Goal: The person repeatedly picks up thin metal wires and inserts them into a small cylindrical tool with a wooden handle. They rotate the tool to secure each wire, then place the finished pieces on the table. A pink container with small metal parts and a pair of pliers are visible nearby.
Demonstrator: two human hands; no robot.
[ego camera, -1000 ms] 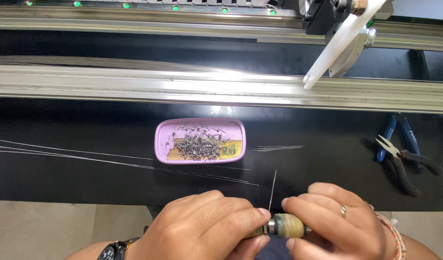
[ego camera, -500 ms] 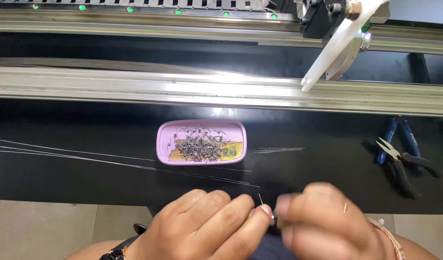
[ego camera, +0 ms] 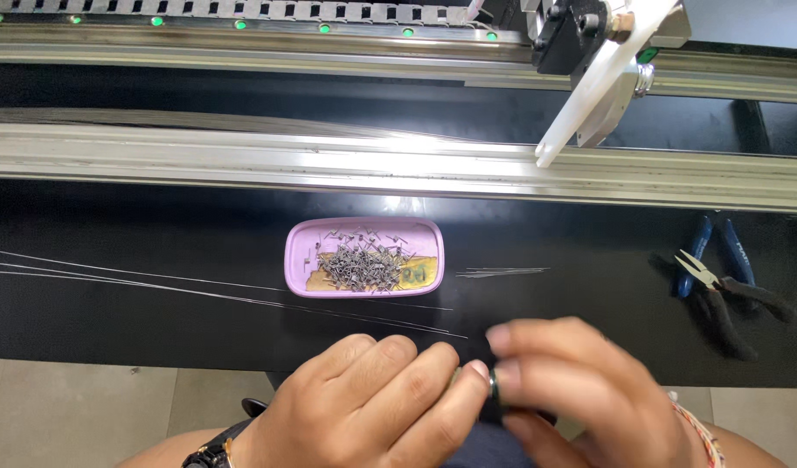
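Since a second ago the thin upright wire has dropped from view, and both hands, left hand [ego camera: 372,407] and blurred right hand [ego camera: 580,394], now pinch a small barrel-shaped tool [ego camera: 492,386] between their fingertips, seemingly mid-twist, which calls for a steady grip.

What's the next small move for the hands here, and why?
Probably steady the right hand: it is motion-blurred, pressed against the left hand on a small dark piece mostly hidden between their fingers. The pink tray of small metal bits lies just ahead.
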